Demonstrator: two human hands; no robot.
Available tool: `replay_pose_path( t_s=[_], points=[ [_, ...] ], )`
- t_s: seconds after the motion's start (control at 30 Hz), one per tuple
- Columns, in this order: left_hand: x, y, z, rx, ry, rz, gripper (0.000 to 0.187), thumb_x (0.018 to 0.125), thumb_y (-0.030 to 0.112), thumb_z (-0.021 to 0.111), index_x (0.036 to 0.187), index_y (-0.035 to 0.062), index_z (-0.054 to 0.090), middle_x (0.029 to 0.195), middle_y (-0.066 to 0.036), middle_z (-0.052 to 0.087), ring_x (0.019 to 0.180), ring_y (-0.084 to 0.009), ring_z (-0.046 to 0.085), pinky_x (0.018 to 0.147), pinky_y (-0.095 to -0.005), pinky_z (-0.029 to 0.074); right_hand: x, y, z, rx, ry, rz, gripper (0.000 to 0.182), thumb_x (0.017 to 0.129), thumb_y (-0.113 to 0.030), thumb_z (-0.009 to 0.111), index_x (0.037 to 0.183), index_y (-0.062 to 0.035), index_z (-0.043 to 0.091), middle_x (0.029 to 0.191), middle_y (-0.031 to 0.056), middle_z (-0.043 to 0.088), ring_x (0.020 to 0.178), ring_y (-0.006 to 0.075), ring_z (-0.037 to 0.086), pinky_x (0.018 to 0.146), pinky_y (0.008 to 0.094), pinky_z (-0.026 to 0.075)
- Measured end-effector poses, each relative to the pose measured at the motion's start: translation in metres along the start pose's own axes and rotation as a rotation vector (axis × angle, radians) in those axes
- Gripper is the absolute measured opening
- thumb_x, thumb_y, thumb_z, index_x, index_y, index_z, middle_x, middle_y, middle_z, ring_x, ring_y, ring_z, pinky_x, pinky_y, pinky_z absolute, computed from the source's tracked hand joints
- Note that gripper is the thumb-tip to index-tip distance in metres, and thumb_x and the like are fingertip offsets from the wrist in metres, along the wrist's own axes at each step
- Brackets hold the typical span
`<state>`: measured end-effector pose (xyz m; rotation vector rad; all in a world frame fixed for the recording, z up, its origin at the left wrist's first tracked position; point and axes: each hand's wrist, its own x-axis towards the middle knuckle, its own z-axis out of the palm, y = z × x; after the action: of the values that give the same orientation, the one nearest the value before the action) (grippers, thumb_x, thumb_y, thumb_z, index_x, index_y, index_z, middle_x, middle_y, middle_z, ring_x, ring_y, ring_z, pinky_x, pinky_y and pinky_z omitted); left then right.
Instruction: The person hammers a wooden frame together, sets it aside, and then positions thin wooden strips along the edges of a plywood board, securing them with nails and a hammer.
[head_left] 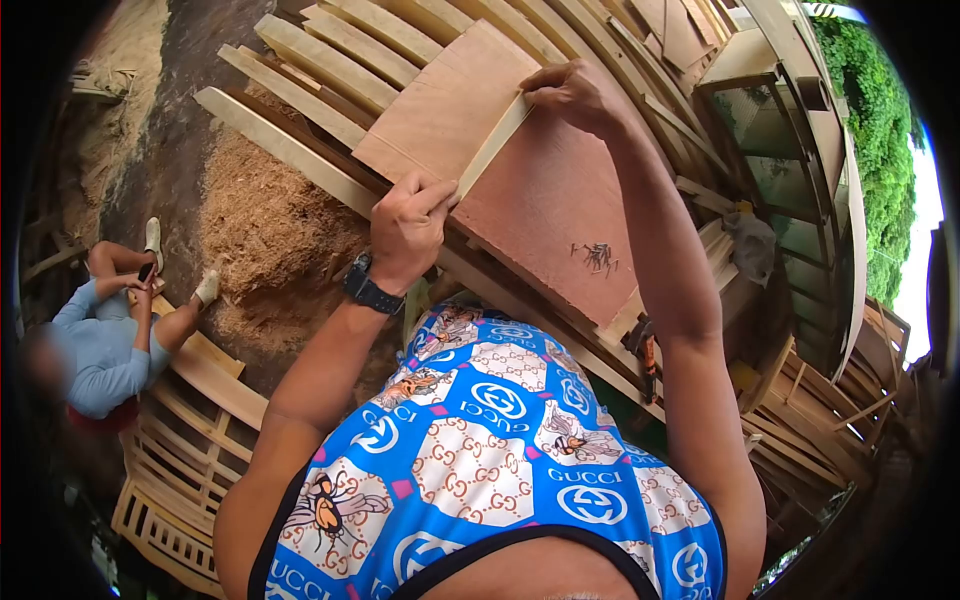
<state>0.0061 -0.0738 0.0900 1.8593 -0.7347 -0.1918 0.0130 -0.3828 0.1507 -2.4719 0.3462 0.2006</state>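
Observation:
A thin wooden strip [492, 150] lies along the edge of a light plywood panel [450, 100]. My left hand [412, 220] pinches the strip's near end, a black watch on that wrist. At the strip's far end, my right hand [575, 95] grips it between thumb and fingers. Beneath and beside them is a reddish-brown board [545, 205], with a small pile of nails [598, 256] on it. An orange and black tool [648, 365] rests just below the board's near right corner.
Long wooden boards [290, 150] extend beyond the panel. Sawdust [255, 215] is heaped on the ground at left. Another person [110, 340] sits on a slatted wooden bench [190, 440], holding a phone. Wooden frames [780, 150] and stacked lumber stand at right.

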Motion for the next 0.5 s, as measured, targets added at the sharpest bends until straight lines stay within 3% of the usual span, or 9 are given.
replay_pose_path(
  t_s=[0.17,0.23,0.5],
  points=[
    [-0.003,-0.002,0.002,-0.048,0.016,-0.014,0.018,0.086,-0.003,0.076,0.104,-0.0002,0.078,0.083,-0.012,0.067,0.072,-0.0233,0.066,0.065,-0.0332,0.051,0.005,0.004,0.0,0.028,-0.055,0.066,0.033,0.084,-0.02,0.069,0.11,-0.0014,0.08,0.111,0.0161,0.078,0.102,0.0268,0.071,0.097,0.0366,0.053],
    [-0.002,0.003,-0.001,-0.029,0.014,-0.01,0.018,0.086,-0.003,0.075,0.104,0.0,0.078,0.083,-0.012,0.066,0.072,-0.0235,0.065,0.065,-0.0334,0.051,0.007,0.012,0.006,0.08,0.015,-0.057,0.033,0.08,-0.018,0.067,0.106,-0.0044,0.082,0.101,0.0142,0.079,0.089,0.024,0.071,0.085,0.0355,0.056],
    [-0.002,-0.002,-0.001,0.003,0.002,0.011,0.02,0.086,-0.004,0.075,0.105,0.0,0.078,0.082,-0.012,0.066,0.072,-0.0244,0.065,0.065,-0.0336,0.051,0.006,0.02,0.007,0.093,0.023,-0.078,0.031,0.082,-0.017,0.067,0.105,-0.0023,0.081,0.113,0.0146,0.077,0.103,0.0274,0.07,0.094,0.0371,0.055]
  ],
)
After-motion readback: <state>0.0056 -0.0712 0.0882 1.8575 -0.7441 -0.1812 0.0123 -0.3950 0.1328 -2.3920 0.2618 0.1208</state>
